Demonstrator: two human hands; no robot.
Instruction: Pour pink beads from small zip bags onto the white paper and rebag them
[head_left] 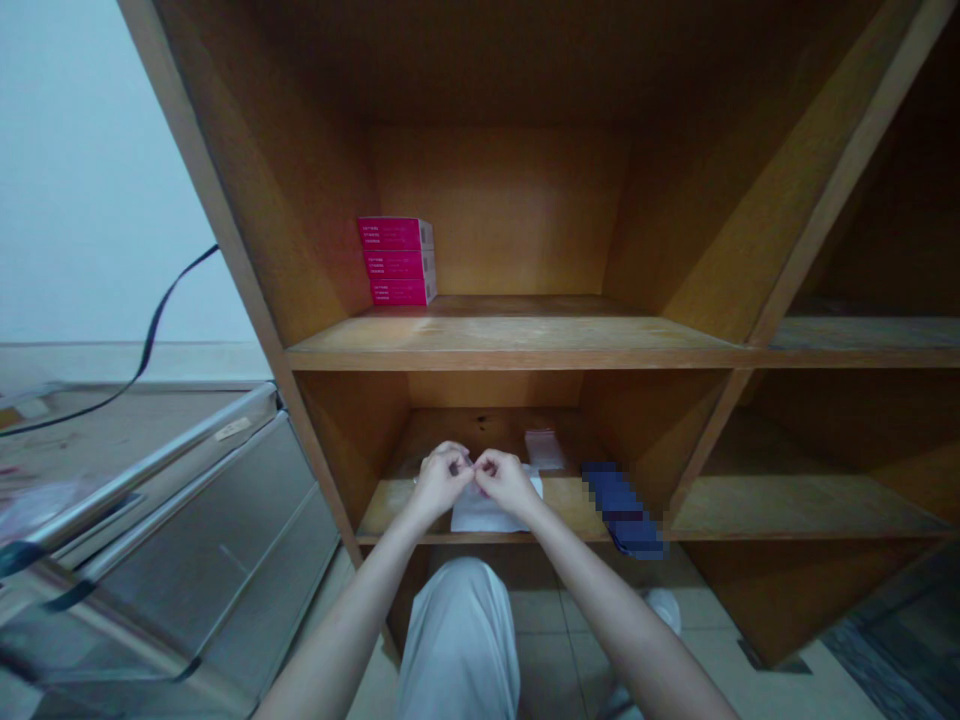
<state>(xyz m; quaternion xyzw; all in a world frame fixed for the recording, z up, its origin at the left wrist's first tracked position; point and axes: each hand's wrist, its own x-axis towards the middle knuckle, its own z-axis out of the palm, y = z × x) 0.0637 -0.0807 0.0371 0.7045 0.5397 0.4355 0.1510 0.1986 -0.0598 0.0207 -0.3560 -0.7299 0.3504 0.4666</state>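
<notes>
My left hand (442,482) and my right hand (506,482) meet above the lower shelf of a wooden cabinet, with fingertips pinched close together. Both seem to grip the top of a white paper or plastic packet (487,512), which rests on the shelf's front edge. Right of my right hand, a blurred dark blue object (622,508) hangs over that edge. A smaller white packet (544,450) lies further back on the shelf. Several magenta boxes (396,265) stand stacked on the shelf above.
The wooden shelf unit (517,345) has further compartments on the right. To the left stands a stainless steel cabinet (202,540) with drawer handles, and a black cable (146,350) runs above it. My light trousers (457,640) and a tiled floor (544,650) show below.
</notes>
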